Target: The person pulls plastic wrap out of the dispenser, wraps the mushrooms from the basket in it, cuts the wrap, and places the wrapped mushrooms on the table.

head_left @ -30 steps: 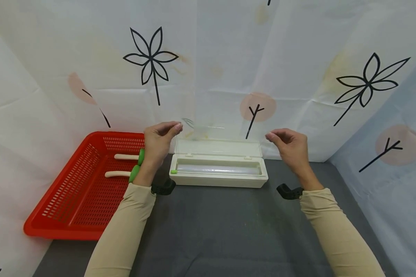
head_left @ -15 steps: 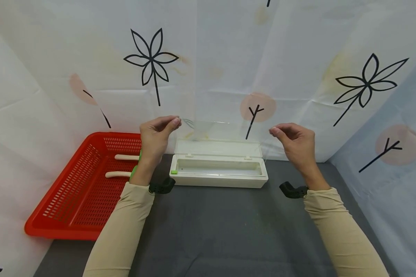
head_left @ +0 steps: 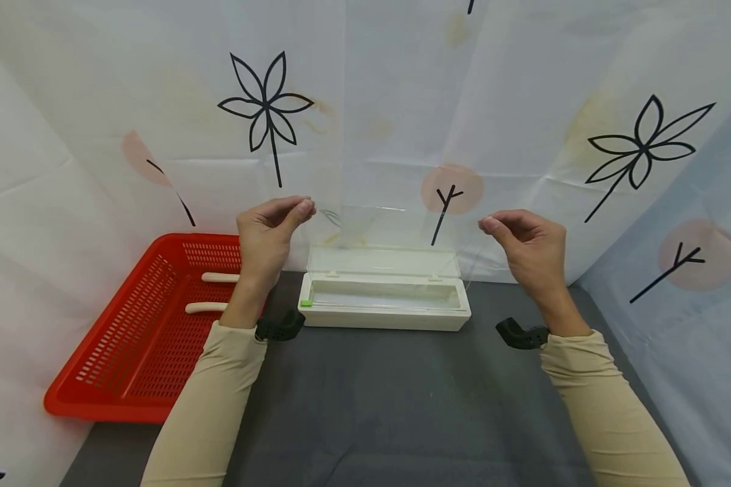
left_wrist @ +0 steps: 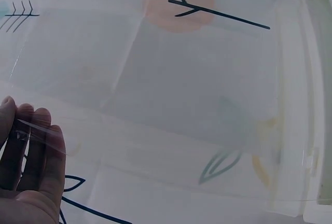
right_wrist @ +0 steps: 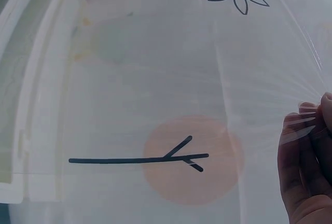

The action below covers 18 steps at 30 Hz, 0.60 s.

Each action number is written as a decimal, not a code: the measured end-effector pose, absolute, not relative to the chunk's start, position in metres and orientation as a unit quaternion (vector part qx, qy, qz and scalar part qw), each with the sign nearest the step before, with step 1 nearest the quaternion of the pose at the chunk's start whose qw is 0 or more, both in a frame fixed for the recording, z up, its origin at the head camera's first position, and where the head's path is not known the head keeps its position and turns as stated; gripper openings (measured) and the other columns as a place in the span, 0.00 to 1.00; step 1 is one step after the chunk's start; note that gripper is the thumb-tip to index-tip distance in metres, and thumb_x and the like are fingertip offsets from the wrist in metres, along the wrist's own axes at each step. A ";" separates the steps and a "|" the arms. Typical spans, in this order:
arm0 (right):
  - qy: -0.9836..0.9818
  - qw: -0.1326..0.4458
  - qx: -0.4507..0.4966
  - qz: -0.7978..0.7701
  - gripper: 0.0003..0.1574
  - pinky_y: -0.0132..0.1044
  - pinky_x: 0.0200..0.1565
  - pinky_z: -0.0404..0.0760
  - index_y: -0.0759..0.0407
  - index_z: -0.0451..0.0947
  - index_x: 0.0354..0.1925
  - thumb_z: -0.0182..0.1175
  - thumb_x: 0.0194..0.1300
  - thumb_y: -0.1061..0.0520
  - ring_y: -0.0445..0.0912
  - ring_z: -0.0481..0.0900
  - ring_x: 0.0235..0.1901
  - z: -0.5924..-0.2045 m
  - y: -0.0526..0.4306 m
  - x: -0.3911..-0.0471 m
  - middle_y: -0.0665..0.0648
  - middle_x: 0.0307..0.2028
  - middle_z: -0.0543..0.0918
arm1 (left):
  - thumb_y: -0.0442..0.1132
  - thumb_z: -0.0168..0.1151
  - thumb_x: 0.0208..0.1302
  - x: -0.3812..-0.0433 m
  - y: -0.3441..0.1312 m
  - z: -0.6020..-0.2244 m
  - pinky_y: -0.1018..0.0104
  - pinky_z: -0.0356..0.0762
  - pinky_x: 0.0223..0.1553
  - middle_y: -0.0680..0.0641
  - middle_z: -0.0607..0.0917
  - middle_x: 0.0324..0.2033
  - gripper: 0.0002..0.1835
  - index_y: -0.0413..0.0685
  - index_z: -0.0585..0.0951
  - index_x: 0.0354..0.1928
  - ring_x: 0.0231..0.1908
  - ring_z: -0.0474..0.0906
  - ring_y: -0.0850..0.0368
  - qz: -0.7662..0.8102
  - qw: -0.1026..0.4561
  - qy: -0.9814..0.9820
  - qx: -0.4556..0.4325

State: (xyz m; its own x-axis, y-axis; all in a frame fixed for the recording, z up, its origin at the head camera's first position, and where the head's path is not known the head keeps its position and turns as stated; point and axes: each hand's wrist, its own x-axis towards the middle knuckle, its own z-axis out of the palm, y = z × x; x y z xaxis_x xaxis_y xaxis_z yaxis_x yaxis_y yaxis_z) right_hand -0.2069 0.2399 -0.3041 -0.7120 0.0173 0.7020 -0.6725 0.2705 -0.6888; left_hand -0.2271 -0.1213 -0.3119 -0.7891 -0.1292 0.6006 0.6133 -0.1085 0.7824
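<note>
A sheet of clear cling film (head_left: 374, 226) stretches up from a white cling film dispenser (head_left: 384, 319) whose clear lid (head_left: 384, 260) stands raised. My left hand (head_left: 267, 240) pinches one upper corner of the film between thumb and fingertips. At the opposite corner, my right hand (head_left: 533, 250) pinches the film too, and creases fan out from those fingers in the right wrist view. Both hands are above the dispenser, one to each side. In the left wrist view the film (left_wrist: 119, 125) runs taut from the fingers toward the box. A green slider (head_left: 306, 304) sits at the dispenser's left end.
On the left lies a red perforated basket (head_left: 112, 409) holding two white-handled utensils (head_left: 206, 308), partly hidden by my left forearm. A dark grey cloth (head_left: 390, 399) covers the table. Behind hangs a white printed curtain (head_left: 396, 88), close to the dispenser's back.
Both hands have risen and moved slightly apart, drawing more film up from the dispenser. The film's top edge is higher. The dispenser and basket have stayed in place.
</note>
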 end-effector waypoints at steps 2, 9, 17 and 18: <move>-0.723 0.308 0.232 0.573 0.05 0.30 0.45 0.82 0.80 0.83 0.38 0.64 0.64 0.75 0.42 0.87 0.36 -0.302 0.240 -0.206 0.53 0.34 0.89 | 0.22 0.65 0.64 -0.225 -0.122 -0.310 0.61 0.83 0.49 0.49 0.90 0.35 0.09 0.21 0.84 0.45 0.38 0.88 0.56 -0.715 0.261 -0.617 -0.201; -0.721 0.326 0.254 0.556 0.08 0.32 0.46 0.83 0.80 0.83 0.39 0.66 0.66 0.71 0.41 0.88 0.37 -0.296 0.242 -0.202 0.53 0.35 0.89 | 0.21 0.65 0.64 -0.218 -0.124 -0.301 0.60 0.83 0.50 0.47 0.90 0.36 0.09 0.20 0.83 0.45 0.39 0.88 0.54 -0.722 0.260 -0.601 -0.224; -0.719 0.308 0.268 0.563 0.08 0.32 0.45 0.83 0.81 0.81 0.38 0.64 0.67 0.71 0.43 0.88 0.37 -0.290 0.247 -0.196 0.56 0.34 0.90 | 0.22 0.65 0.64 -0.209 -0.131 -0.297 0.57 0.82 0.51 0.44 0.90 0.38 0.10 0.21 0.83 0.46 0.41 0.88 0.51 -0.725 0.218 -0.606 -0.247; -0.716 0.298 0.272 0.570 0.06 0.32 0.45 0.83 0.81 0.81 0.38 0.63 0.67 0.73 0.44 0.88 0.36 -0.290 0.248 -0.195 0.57 0.34 0.90 | 0.22 0.65 0.65 -0.208 -0.132 -0.297 0.56 0.82 0.51 0.43 0.90 0.38 0.10 0.21 0.83 0.46 0.41 0.88 0.50 -0.726 0.208 -0.606 -0.250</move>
State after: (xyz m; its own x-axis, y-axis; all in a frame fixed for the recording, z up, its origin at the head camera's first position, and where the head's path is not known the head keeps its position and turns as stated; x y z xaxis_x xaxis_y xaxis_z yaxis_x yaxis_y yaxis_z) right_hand -0.1946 0.2477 -0.2898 -0.6740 -0.0492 0.7371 -0.7294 0.2027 -0.6534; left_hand -0.2076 -0.1322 -0.2974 -0.7883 0.0022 0.6153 0.6050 -0.1791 0.7758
